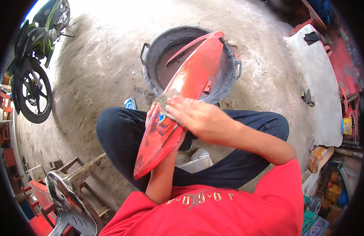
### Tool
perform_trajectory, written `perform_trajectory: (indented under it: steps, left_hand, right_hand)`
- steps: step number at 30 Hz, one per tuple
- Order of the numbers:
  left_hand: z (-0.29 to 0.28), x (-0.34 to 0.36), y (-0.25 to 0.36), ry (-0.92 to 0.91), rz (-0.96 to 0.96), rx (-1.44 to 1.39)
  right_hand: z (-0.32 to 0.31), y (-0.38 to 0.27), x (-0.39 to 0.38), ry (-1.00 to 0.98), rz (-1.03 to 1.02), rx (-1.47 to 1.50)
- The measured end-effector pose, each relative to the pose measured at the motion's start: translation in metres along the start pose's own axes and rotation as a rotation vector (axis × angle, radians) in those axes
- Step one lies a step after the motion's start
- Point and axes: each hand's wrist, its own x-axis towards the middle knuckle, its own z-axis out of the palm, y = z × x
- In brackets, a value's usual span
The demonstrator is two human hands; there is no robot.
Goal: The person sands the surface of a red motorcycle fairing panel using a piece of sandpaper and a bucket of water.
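So you've got that red motorcycle fairing panel (197, 70) slung diagonally from over your lap out across the black tub (148, 59), and its balance is what I'd worry about. Your left hand (150, 113) is grasping it from underneath, but most of it is hidden, so I can't say how firm that grip is. If the panel's wet, it could roll or slide once you lean on it, and that skinny prong (188, 48) over the tub looks like the bit that'd crack on the rim.

Your right hand (195, 116) has the sandpaper sheet (166, 100) pinned flat on the panel, right beside the blue decal (162, 118). Fingertip pressure there could dig grooves, and a curled corner could snag or let your knuckles scrape the surface.
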Motion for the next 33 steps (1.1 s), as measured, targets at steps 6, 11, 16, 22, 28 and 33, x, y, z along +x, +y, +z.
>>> perform_trajectory:
  steps: [6,11,16,22,28,33]
  left_hand:
    - [-0.021,0.023,0.013,-0.219,-0.300,-0.334]
    - [0.035,0.000,0.009,-0.101,-0.191,-0.324]
    - [-0.006,0.009,0.005,-0.117,-0.044,-0.165]
    - [0.011,0.005,0.004,-0.355,-0.103,-0.233]
    - [0.006,0.002,0.001,-0.325,-0.046,-0.214]
    - [-0.003,0.006,-0.013,-0.003,0.118,0.265]
  right_hand:
    - [-0.003,-0.029,-0.009,0.009,-0.047,0.029]
    - [0.003,0.001,-0.013,-0.017,0.193,-0.118]
    - [-0.001,-0.042,-0.012,-0.046,-0.017,-0.099]
    - [-0.004,-0.009,-0.017,-0.083,0.139,-0.020]
    - [0.004,0.006,-0.020,-0.037,0.172,-0.103]
    - [0.012,-0.013,-0.018,0.020,0.093,0.092]
